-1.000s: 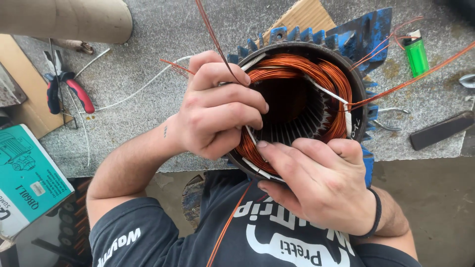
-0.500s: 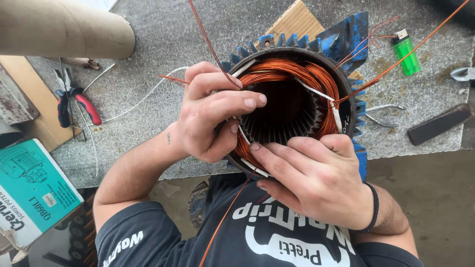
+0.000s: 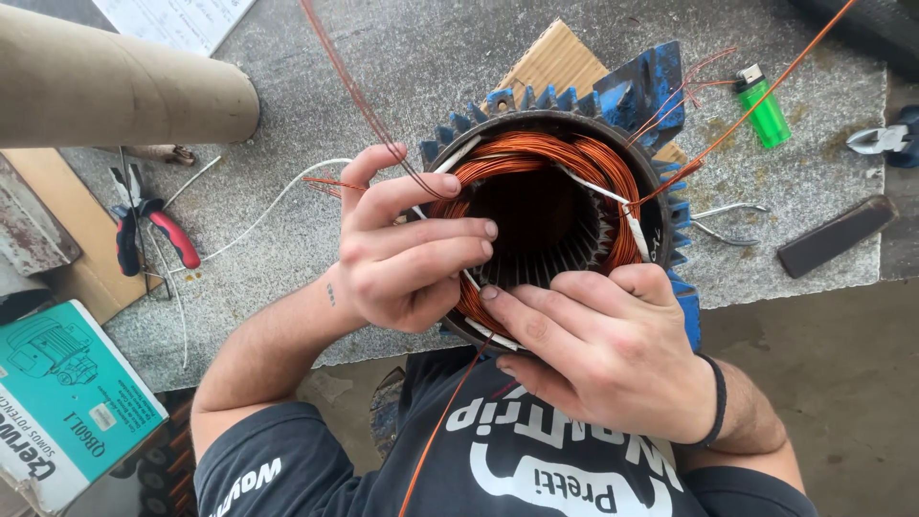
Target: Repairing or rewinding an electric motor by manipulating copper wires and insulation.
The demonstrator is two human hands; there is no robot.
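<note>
1. Head view: compared with half a second ago, the left hand [image 3: 407, 254] has its fingers stretched further across the copper winding [image 3: 536, 158], pressing it into the stator [image 3: 574, 124].
2. The right hand [image 3: 598, 349], half-curled, grips the stator's near rim; the winding lies beneath both hands' fingertips, on the stone bench [image 3: 383, 77].

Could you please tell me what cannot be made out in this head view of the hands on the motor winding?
- Near rim of the copper winding: covered by the left hand and right hand.
- Fingertips inside the bore: in shadow.
- Cardboard tube: cut off at the left edge.
- Cutters: cut off at the right edge.
</note>
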